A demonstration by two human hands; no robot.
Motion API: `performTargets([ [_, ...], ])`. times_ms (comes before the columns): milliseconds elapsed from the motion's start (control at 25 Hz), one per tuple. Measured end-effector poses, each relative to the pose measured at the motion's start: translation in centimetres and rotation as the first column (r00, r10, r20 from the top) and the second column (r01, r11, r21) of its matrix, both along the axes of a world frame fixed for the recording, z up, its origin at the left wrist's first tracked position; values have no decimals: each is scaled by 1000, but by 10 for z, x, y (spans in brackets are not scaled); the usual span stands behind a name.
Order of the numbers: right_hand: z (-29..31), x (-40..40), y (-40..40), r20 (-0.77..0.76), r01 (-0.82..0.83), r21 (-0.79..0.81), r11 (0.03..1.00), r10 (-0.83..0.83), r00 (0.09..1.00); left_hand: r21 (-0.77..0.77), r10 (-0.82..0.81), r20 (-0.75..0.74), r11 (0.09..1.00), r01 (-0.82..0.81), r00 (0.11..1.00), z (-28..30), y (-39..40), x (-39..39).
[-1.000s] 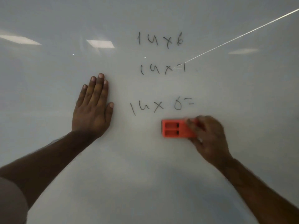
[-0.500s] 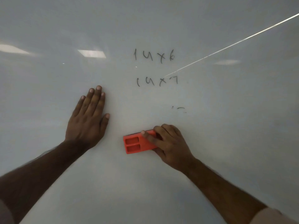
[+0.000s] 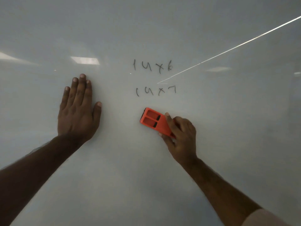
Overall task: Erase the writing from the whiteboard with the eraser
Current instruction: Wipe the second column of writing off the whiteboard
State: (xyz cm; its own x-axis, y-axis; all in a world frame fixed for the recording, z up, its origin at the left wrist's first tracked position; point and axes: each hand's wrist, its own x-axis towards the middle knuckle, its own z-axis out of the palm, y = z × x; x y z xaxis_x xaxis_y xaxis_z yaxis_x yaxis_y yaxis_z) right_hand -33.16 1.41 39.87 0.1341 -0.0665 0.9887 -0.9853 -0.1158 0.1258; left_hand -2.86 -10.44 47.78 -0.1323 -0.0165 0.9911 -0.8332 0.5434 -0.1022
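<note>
From the head camera, the whiteboard (image 3: 228, 144) fills nearly the whole view, its glossy surface catching reflections of ceiling lights (image 3: 85, 60) and one thin bright diagonal streak (image 3: 236, 48) running up to the right.

The orange eraser (image 3: 154, 122) is the thing to steer by. It lies pressed against the board, tilted, with its upper left end free and its lower right end buried in the right hand (image 3: 180, 136). That hand is closed round it: the thumb lies along the eraser's lower edge and the fingers (image 3: 169, 121) curl over its top edge. Two recessed rectangular pockets show in the eraser's back, and a dark strip of felt peeks out at its upper left corner.

Just above the eraser sits a handwritten line reading roughly "14 x 7" (image 3: 155, 91), and above that again a second line, "14 x 6" (image 3: 152, 66). Both are in black marker, and neither touches the eraser.

Well to the left of the eraser, the left hand (image 3: 78, 110) lies flat on the board, palm down, fingers straight and close together, thumb angled out towards the eraser, holding nothing.

Both bare forearms reach in from the bottom corners, with a pale sleeve (image 3: 267, 217) showing at lower right.
</note>
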Motion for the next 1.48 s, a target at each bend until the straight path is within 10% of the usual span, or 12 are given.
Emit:
performTargets([
  [160, -18, -43, 29, -252, 133, 101, 986, -104, 962, -24, 3, 56, 1000, -2, 998, 9, -1, 3],
  [520, 97, -31, 18, 9, 108, -96, 989, -108, 994, -66, 17, 61, 998, -13, 998, 41, -8, -5],
  [840, 61, -12, 14, -308, 134, 23, 991, -120, 944, -73, 35, 122, 997, -26, 992, 39, -8, 5],
  [1160, 152, -8, 11, 75, 120, -167, 979, -109, 991, -106, 78, 151, 992, -62, 985, 42, -7, 8],
  [1480, 84, 21, -5, -352, 86, -10, 996, -84, 932, -109, 70, 120, 992, -57, 990, 55, -13, 9],
])
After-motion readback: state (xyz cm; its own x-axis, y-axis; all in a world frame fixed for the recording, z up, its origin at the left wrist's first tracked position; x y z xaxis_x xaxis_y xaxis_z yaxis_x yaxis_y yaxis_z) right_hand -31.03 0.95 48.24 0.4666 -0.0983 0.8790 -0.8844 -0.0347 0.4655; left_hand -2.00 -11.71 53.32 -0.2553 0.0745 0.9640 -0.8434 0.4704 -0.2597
